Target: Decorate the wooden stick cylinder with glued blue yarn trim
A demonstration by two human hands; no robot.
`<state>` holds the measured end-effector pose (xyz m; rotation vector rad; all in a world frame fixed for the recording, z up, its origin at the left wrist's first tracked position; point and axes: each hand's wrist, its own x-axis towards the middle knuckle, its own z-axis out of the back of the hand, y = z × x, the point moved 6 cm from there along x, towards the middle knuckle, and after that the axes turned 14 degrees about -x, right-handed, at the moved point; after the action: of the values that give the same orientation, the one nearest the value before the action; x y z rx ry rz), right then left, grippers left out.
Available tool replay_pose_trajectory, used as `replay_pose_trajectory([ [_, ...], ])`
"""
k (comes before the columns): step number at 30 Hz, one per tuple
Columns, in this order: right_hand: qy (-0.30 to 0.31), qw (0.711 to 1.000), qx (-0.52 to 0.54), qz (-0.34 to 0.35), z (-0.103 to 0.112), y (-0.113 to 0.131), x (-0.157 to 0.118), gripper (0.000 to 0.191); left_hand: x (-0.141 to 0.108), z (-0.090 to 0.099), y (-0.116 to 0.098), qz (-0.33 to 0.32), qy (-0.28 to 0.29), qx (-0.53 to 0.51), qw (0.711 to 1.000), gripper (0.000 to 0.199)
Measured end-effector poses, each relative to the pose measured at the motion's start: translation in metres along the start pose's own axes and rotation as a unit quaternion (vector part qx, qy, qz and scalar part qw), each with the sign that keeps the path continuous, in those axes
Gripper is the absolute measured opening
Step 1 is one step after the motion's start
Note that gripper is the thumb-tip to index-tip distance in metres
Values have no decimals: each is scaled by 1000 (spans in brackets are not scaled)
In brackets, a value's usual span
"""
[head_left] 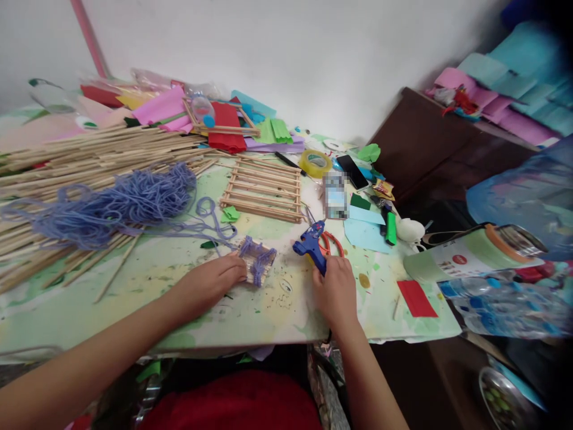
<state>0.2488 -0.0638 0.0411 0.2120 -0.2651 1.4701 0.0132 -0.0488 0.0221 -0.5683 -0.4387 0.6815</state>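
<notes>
A small stick piece wrapped with blue-purple yarn lies near the table's middle, its left side held by my left hand, fingers closed. To its right, my right hand is wrapped round the handle of a blue glue gun, whose nozzle points away from me. Orange-red scissors handles show just behind the gun. Beyond the small piece lies a flat frame of wooden sticks. Strands run to the small piece from a tangled heap of blue-purple yarn at the left.
Many loose wooden sticks cover the table's left. Yellow tape, a black phone and light blue paper lie behind the gun. At the right are a green marker, red paper and a pale green bottle.
</notes>
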Motion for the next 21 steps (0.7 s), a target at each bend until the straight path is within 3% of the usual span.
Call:
replay_pose_trajectory([
  [4, -6, 990, 118, -81, 8, -9, -9, 32, 0, -1, 1, -20, -10, 5, 1000, 30],
  [6, 2, 979, 187, -80, 14, -8, -14, 42, 0, -2, 3, -23, -16, 4, 1000, 30],
  [11, 80, 949, 305, -8, 29, 10, -29, 35, -3, -1, 6, -20, -45, 0, 999, 28],
  [16, 184, 902, 390, -34, 33, 20, -42, 39, -5, -1, 7, 3, -51, -8, 999, 27],
  [21, 199, 869, 448, -65, 40, 20, -48, 40, -5, 4, 6, 1, -94, -19, 995, 25],
])
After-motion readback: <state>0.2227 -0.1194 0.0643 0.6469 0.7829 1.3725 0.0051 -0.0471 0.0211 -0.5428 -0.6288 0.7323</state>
